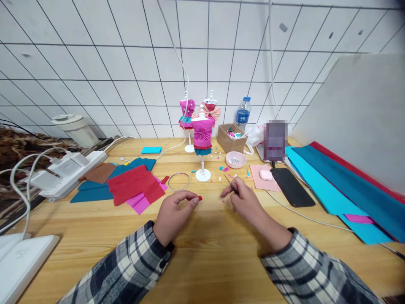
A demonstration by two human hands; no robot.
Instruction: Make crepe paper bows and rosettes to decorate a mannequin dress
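Between the thumb and fingertips of my left hand (177, 213) is a small folded piece of red paper (200, 198). My right hand (247, 200) is closed around dark, pointed tweezers (233, 186), whose tips aim up and left. A gap of bare wood separates the two hands. Beyond them stands a small white dress form (203, 174) wearing a magenta top (202, 131) with a pleated rosette, a red trim and a teal ruffled skirt. Just past my left hand lies a thin ring (179, 181). Tiny paper scraps (225, 169) are scattered near my right hand.
Two more dressed forms (187, 109) stand behind. Red sheets (136, 185) lie at left beside a power strip (72, 173). A pink bowl (236, 160), cardboard box (232, 143), bottle (243, 114), black phone (292, 188) and long blue sheets (341, 190) occupy the right. Cables cross the table.
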